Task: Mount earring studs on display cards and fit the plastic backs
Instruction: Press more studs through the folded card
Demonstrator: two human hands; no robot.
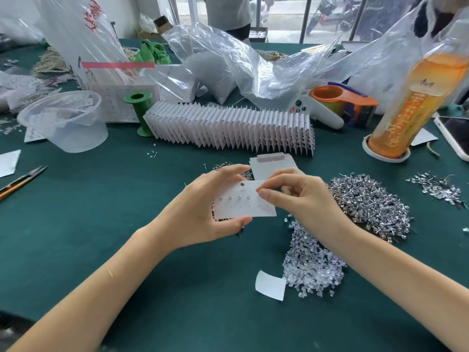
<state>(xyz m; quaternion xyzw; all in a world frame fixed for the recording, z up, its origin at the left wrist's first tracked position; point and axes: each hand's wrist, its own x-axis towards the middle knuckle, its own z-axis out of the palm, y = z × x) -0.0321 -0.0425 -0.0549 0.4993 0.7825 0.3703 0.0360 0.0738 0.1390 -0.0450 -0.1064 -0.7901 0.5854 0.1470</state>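
My left hand (203,207) grips a white display card (243,199) by its top and bottom edges, a little above the green table. Several small studs sit in the card's upper row of holes; the lower row shows bare holes. My right hand (294,196) pinches at the card's right end with thumb and fingers curled; whether a stud is between them is hidden. A heap of silver earring studs (373,201) lies to the right. A pile of clear plastic backs (312,262) lies below my right wrist. Rose-coloured studs (223,218) peek out under the card.
A long row of filled cards (228,128) stands behind my hands, with blank cards (274,166) just in front of it. An orange drink bottle (416,102), a tape dispenser (342,105) and a phone (454,135) stand right. A clear tub (63,120), green spool (139,110) and snips (22,181) lie left.
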